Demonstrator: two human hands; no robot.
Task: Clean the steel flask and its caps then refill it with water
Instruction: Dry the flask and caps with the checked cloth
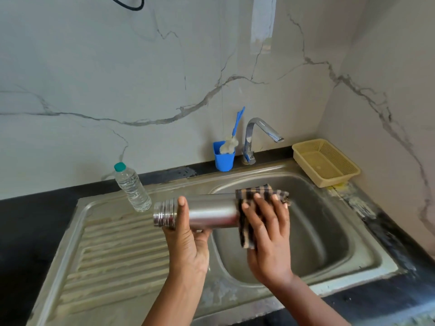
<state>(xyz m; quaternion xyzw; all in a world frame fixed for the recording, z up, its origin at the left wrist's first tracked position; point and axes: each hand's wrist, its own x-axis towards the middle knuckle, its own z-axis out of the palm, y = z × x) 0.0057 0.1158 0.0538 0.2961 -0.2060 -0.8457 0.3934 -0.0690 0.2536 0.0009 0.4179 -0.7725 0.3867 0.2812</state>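
Note:
The steel flask (209, 211) lies sideways in the air over the left rim of the sink basin, its ribbed cap end pointing left. My left hand (188, 241) grips it from below, near the cap, thumb across the front. My right hand (268, 234) presses a dark checked cloth (249, 208) around the flask's right end, which the cloth hides. A clear plastic water bottle (133, 188) with a teal lid stands upright on the drainboard behind the flask.
The steel sink (329, 231) has a ribbed drainboard (113, 255) on its left. A chrome tap (256, 137) stands at the back, beside a blue cup (223, 157) holding a blue-handled brush. A yellow plastic basket (326, 161) sits at the back right. Black countertop surrounds the sink.

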